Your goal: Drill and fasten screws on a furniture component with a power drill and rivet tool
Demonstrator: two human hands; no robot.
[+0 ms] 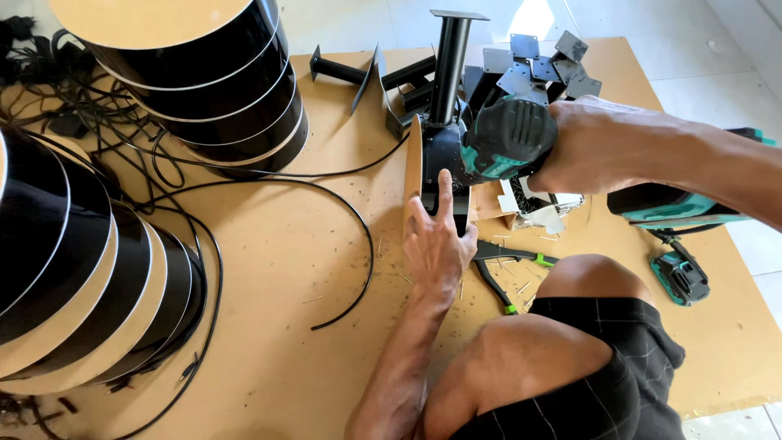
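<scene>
While stacks of finished round black discs [187, 73] are sitting at ten o'clock, we are bracing a disc on edge [414, 175] at centre, left hand [437, 240] flat-fingered on it, right hand [607, 147] wrapped tight around the teal cordless drill [509, 138]; black mounting plates [538, 65] at one o'clock are waiting unfitted.

2 stacks of round black-sided discs with tan tops stood at the left, one far [204, 73], one near [73, 269]. Loose black cables [269, 183] curled across the brown board floor [285, 342]. Flat grey metal plates [538, 61] lay far right. Green-handled pliers [497, 273] and a teal-and-black battery pack [680, 277] lay near right.
</scene>
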